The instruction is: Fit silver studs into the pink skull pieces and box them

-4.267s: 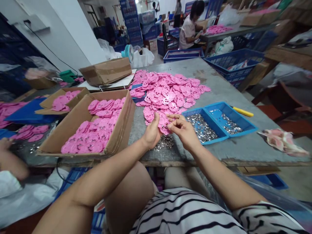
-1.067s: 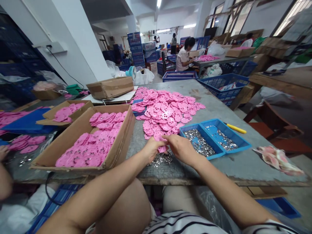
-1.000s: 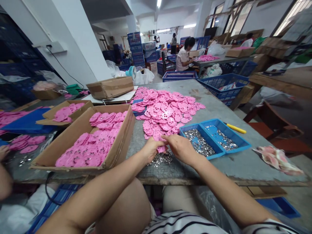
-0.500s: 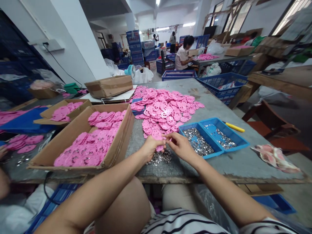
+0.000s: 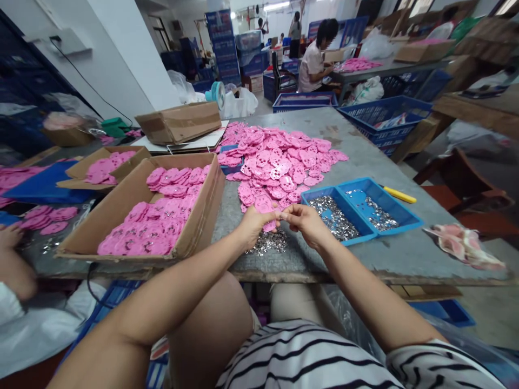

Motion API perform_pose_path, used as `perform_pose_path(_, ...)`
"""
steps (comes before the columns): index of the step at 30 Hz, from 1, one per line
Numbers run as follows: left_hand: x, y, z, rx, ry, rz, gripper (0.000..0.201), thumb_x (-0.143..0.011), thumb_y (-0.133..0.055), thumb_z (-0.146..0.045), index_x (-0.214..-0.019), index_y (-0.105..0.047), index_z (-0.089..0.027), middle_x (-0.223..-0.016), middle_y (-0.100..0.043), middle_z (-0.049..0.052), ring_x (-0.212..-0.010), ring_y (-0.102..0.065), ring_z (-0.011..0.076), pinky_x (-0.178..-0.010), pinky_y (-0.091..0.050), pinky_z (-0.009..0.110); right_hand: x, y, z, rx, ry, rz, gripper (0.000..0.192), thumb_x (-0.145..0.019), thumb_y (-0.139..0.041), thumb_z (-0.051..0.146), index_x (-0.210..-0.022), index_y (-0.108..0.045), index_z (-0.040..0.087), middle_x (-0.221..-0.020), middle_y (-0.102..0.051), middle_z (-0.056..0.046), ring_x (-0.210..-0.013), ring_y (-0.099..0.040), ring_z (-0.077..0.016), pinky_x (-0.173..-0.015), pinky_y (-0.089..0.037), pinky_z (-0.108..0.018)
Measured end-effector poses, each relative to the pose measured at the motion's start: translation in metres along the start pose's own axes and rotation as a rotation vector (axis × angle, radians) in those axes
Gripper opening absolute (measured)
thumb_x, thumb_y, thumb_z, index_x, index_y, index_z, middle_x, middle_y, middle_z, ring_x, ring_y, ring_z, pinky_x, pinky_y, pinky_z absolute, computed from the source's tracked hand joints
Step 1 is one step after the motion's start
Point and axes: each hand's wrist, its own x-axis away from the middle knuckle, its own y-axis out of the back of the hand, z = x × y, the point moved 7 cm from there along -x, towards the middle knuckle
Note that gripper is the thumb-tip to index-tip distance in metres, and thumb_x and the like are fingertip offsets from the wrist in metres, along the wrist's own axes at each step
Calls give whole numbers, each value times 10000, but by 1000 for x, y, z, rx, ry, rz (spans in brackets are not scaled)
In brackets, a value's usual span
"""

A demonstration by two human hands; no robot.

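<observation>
Head view: both hands (image 5: 279, 222) pinching pink piece (image 5: 271, 224); blue tray (image 5: 401, 208) right, cardboard box (image 5: 203, 216) left

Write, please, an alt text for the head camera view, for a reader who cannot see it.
Both hands, left hand and right hand, meet over a grey table, pinching one pink piece above a small pile of silver parts. A cardboard box of pink pieces lies left, a blue tray right.

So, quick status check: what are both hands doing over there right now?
Left hand and right hand both pinch one pink piece. Silver bits heaped beneath. Blue tray right, cardboard box left; nothing blocking.
</observation>
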Motion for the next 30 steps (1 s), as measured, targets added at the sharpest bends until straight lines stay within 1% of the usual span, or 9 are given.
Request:
perform_pose_path(2,-1,0,-1,30,6,-12,369,-712,-779,-415,-844,-589,-128,-639,-644,14,-470,-584,117,-405,-458,221,1,2,8,20,111,-43,388,-578,-785,514,-585,-562,197,-646,-571,6,-547,-422,-98,-540,-367,-274)
perform_pose_path(5,-1,-3,0,51,66,-10,512,-868,-533,-602,-987,-622,-111,-729,-698,92,-527,-643,168,-396,-442,237,4,2,20,126,272,-81,308,-645,-772,438,-571,-594,198,-796,-611,-34,-790,-554,-170,-772,-452,-342)
perform_pose_path(7,0,-5,0,67,95,7,620,-916,-368,-644,-1073,-630,-104,-785,-717,132,-596,-680,204,-412,-452,248,6,0,23,204,306,-72,239,-689,-748,369,-575,-621,200,-828,-611,-47,-914,-571,-208,-870,-446,-380)
perform_pose_path(9,1,-7,0,85,105,10,677,-944,-243,-634,-1124,-627,-106,-803,-723,148,-643,-697,225,-439,-474,263,6,-3,25,262,310,-62,186,-719,-718,288,-578,-635,200,-852,-607,-54,-978,-571,-223,-911,-440,-395)
perform_pose_path(11,2,-7,-1,101,110,11,694,-958,-174,-607,-1152,-619,-112,-808,-724,152,-681,-706,234,-463,-495,271,7,-4,26,307,309,-63,167,-733,-691,223,-578,-638,197,-900,-604,-61,-1013,-568,-224,-927,-440,-394)
perform_pose_path(14,2,-9,-1,128,113,31,685,-969,-150,-579,-1164,-615,-115,-826,-728,150,-740,-714,236,-515,-534,280,8,-6,28,346,296,-65,158,-732,-677,177,-579,-638,191,-966,-596,-68,-1024,-564,-217,-928,-445,-388)
perform_pose_path(18,2,-12,-3,167,101,43,639,-984,-175,-543,-1185,-611,-121,-848,-734,135,-746,-713,222,-581,-574,300,9,-8,30,370,284,-61,164,-734,-679,183,-576,-635,189,-977,-582,-67,-1016,-558,-216,-922,-451,-392)
perform_pose_path(22,2,-13,-5,202,69,21,581,-993,-225,-513,-1217,-594,-125,-889,-741,127,-757,-714,218,-611,-589,314,8,-9,30,419,268,-72,172,-736,-673,181,-571,-628,189,-964,-567,-69,-1036,-546,-220,-934,-448,-391)
perform_pose_path(30,0,-11,-3,220,42,0,560,-994,-258,-506,-1224,-591,-119,-952,-743,128,-825,-718,220,-670,-592,317,7,-10,28,441,262,-97,159,-718,-668,186,-568,-614,195,-1000,-559,-79,-986,-547,-219,-865,-478,-384)
